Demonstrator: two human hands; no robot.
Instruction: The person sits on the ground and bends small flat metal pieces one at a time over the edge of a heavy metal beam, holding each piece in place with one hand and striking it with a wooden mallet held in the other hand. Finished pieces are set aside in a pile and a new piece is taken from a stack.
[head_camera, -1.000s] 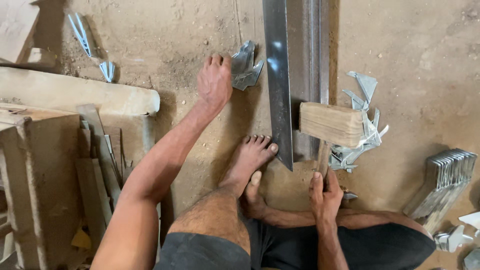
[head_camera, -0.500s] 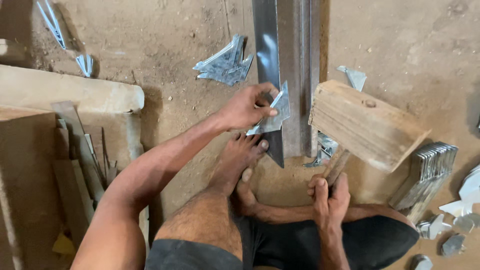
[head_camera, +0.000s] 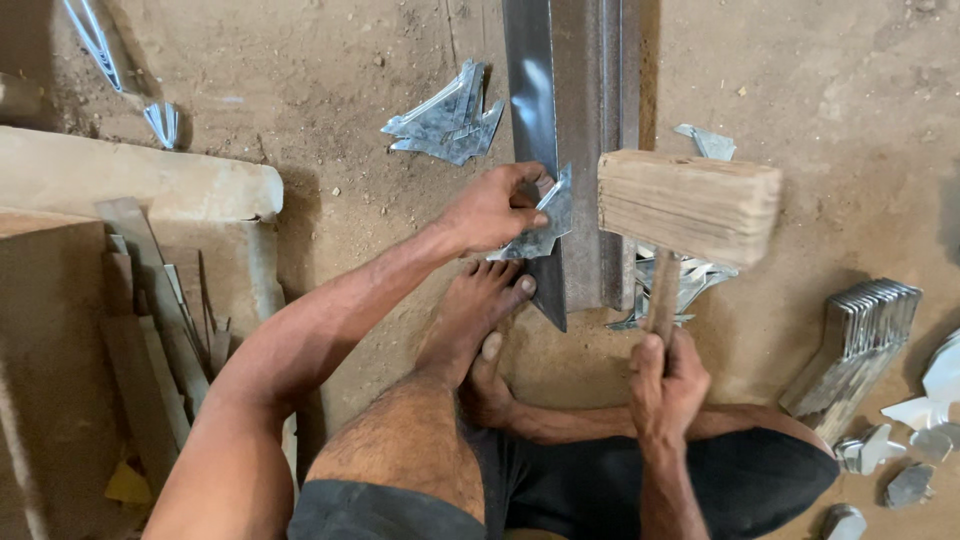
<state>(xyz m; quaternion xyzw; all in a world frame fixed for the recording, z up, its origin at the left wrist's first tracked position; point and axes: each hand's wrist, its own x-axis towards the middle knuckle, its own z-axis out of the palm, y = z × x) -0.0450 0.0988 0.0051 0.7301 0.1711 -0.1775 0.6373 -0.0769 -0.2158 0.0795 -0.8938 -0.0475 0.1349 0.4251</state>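
Note:
My left hand (head_camera: 492, 211) grips a small cut piece of sheet metal (head_camera: 545, 225) and holds it against the edge of a long steel angle bar (head_camera: 570, 100) lying on the dirt floor. My right hand (head_camera: 668, 382) is closed on the handle of a wooden mallet (head_camera: 690, 205), whose block head hovers just right of the bar, close to the held piece. My bare foot (head_camera: 480, 310) rests beside the near end of the bar.
A pile of cut metal pieces (head_camera: 445, 118) lies left of the bar. More scraps (head_camera: 690, 280) sit under the mallet. A stack of bent metal plates (head_camera: 860, 325) stands at right. Wooden planks and boxes (head_camera: 130, 300) fill the left side.
My left hand went from the pile of pieces to the bar, carrying one piece. The mallet rose, then came back down closer to the bar.

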